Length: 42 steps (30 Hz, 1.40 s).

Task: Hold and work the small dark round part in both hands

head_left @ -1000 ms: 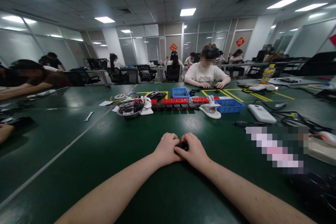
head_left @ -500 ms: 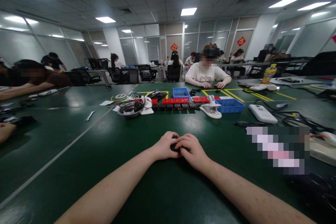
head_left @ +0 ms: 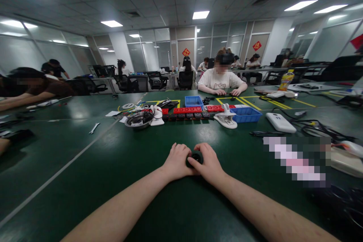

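Note:
A small black round part [head_left: 195, 157] sits between my two hands, just above the green table [head_left: 113, 166]. My left hand [head_left: 177, 160] is curled round its left side, fingers closed on it. From the right, my right hand [head_left: 208, 163] pinches the same part with thumb and fingers. Both forearms rest on the table in front of me. Most of the part is hidden by my fingers.
Farther back lie red and black switch strips [head_left: 188, 110], two blue bins [head_left: 245, 114], a white clamp [head_left: 226, 119], a bowl of cables [head_left: 138, 118] and a white box [head_left: 281, 122]. A person [head_left: 222, 78] sits opposite; another person's arm [head_left: 17, 100] lies left. Cables [head_left: 317, 128] crowd the right.
My fingers have shifted on the black part, which now shows more between the hands. The view has tilted slightly; both hands stay in the same place.

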Available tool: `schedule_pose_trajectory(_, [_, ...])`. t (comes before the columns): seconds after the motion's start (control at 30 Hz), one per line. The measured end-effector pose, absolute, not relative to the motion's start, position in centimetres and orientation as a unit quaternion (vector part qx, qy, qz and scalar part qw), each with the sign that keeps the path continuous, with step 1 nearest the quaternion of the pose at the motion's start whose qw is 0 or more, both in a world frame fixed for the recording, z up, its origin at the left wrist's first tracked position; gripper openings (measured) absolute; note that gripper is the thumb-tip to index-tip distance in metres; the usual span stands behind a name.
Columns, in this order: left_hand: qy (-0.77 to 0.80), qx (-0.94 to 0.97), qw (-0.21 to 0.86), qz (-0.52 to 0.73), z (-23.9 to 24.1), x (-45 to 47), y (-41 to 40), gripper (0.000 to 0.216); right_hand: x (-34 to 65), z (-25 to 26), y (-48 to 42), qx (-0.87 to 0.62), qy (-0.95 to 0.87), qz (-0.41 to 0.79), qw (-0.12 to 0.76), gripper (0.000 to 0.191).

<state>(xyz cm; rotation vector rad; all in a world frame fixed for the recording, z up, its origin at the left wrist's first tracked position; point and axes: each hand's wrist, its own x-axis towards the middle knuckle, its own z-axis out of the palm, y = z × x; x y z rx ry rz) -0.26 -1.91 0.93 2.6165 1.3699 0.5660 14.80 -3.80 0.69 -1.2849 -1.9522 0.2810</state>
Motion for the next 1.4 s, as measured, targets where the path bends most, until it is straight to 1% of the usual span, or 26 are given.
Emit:
schedule_pose_trajectory(0.17, [0.455,0.874,0.053,0.163,0.5,0.0,-2.0,0.036,14.6,0.7,-3.7,-0.532,-0.765,0.101,0.350,0.019])
schedule_pose_trajectory(0.33, [0.448,0.874,0.056,0.182,0.4,-0.1,-2.0,0.034,14.7,0.8,-3.7,-0.521,-0.771,0.106,0.350,0.016])
schedule_pose_trajectory(0.43, [0.424,0.881,0.089,0.189,0.7,-0.3,-1.8,0.036,14.7,0.9,-3.8,-0.499,-0.779,0.115,0.363,0.012])
schedule_pose_trajectory(0.57, [0.362,0.898,0.157,0.195,1.0,-0.7,-1.3,0.037,15.0,1.1,-3.9,-0.456,-0.795,0.133,0.377,0.019])
schedule_pose_trajectory(0.63, [0.350,0.899,0.171,0.198,1.0,-0.8,-1.1,0.033,15.0,1.2,-4.0,-0.430,-0.804,0.145,0.385,0.021])
schedule_pose_trajectory(0.73, [0.345,0.900,0.178,0.196,0.7,-0.9,-0.7,0.021,14.9,1.2,-4.1,-0.392,-0.815,0.161,0.396,0.020])
schedule_pose_trajectory(0.8, [0.343,0.902,0.177,0.193,0.4,-1.0,-0.6,0.019,14.7,1.1,-4.1,-0.378,-0.819,0.162,0.400,0.018])
schedule_pose_trajectory(0.97, [0.343,0.904,0.168,0.191,0.0,-0.9,-0.4,0.027,14.2,1.0,-4.4,-0.372,-0.823,0.150,0.403,0.018])
schedule_pose_trajectory(1.1, [0.344,0.906,0.164,0.187,0.1,-1.0,-0.6,0.029,14.4,1.3,-4.6,-0.355,-0.830,0.145,0.406,0.020])
schedule_pose_trajectory(1.2, [0.347,0.902,0.162,0.201,0.3,-0.9,-0.8,0.048,14.7,1.4,-4.7,-0.350,-0.822,0.134,0.428,0.025])
schedule_pose_trajectory(1.27, [0.359,0.895,0.156,0.215,0.6,-0.9,-0.9,0.061,14.8,1.3,-4.6,-0.375,-0.805,0.121,0.443,0.029])
schedule_pose_trajectory(1.3, [0.366,0.891,0.152,0.220,0.7,-0.8,-1.0,0.063,14.8,1.2,-4.6,-0.395,-0.796,0.114,0.445,0.029])
schedule_pose_trajectory(1.4, [0.388,0.884,0.133,0.226,1.1,-0.7,-1.3,0.062,14.9,0.8,-4.2,-0.459,-0.770,0.100,0.432,0.027])
